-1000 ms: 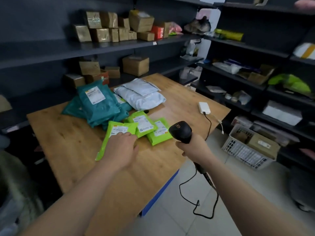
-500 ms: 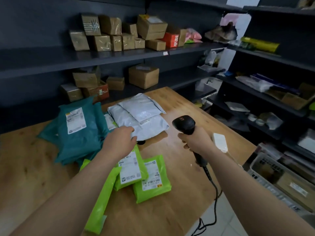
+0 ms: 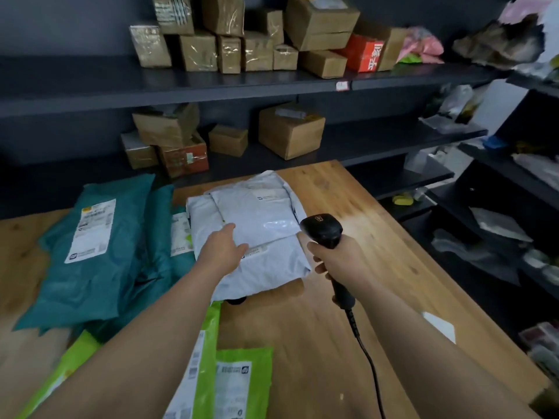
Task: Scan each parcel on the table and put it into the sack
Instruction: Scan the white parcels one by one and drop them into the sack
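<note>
Two white-grey parcels lie stacked on the wooden table point(image 3: 348, 313). The top white parcel point(image 3: 260, 213) rests on the lower white parcel point(image 3: 272, 264). My left hand point(image 3: 222, 251) lies flat on the front edge of the top one, fingers spread, without a grip. My right hand point(image 3: 338, 261) grips a black corded barcode scanner point(image 3: 322, 229), its head beside the white parcels' right edge. Teal parcels point(image 3: 90, 252) lie to the left. Green parcels point(image 3: 239, 385) lie near me, partly under my left forearm. No sack is in view.
Dark shelves behind the table hold several cardboard boxes point(image 3: 290, 131), and more shelving with bags stands at the right. A small white device point(image 3: 440, 326) lies near the table's right edge. The scanner's cable point(image 3: 367, 358) trails toward me across the table.
My left hand left the green parcel and reached forward onto the white parcels. The right hand moved forward with the scanner. The view has moved closer to the table.
</note>
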The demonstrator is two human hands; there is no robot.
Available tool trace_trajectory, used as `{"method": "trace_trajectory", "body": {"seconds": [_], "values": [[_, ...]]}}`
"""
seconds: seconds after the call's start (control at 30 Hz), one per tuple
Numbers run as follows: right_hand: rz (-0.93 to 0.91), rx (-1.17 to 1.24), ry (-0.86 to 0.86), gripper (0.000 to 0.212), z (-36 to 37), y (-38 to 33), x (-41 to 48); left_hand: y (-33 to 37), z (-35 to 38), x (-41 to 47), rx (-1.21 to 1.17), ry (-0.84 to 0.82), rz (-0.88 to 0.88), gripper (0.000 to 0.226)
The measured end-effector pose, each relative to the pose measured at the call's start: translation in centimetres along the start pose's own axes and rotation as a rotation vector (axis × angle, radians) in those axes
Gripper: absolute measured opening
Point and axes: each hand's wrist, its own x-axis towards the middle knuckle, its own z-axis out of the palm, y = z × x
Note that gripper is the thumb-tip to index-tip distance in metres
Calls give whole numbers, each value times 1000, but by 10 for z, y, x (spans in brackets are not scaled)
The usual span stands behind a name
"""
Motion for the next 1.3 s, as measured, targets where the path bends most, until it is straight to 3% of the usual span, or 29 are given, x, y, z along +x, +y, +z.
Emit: {"method": "trace_trajectory", "body": {"seconds": [0.33, 0.43, 0.6, 0.77, 0.87, 0.97, 1.07, 1.2, 1.3], "values": [[-15, 92, -177, 12, -19, 21, 61, 11, 19, 24, -369, 263, -229, 26], [42, 120, -218, 16, -22, 24, 69, 16, 12, -10, -442, 200, -242, 38], [65, 140, -297, 14, -13, 27, 73, 4, 9, -86, -412, -63, -271, 65], [53, 138, -425, 35, 10, 35, 70, -10, 18, -127, -372, -160, -314, 87], [100, 166, -466, 36, 20, 47, 69, -17, 25, -129, -308, -200, -324, 93], [102, 123, -435, 33, 23, 57, 69, -21, 26, -108, -186, -67, -310, 86], [78, 99, -421, 31, 19, 62, 70, -16, 26, -70, -246, 51, -302, 85], [15, 56, -471, 32, 5, 70, 63, -3, 25, -25, -636, 236, -348, 99], [7, 2, -517, 25, -8, 74, 58, 5, 20, -14, -816, 248, -489, 67]]}}
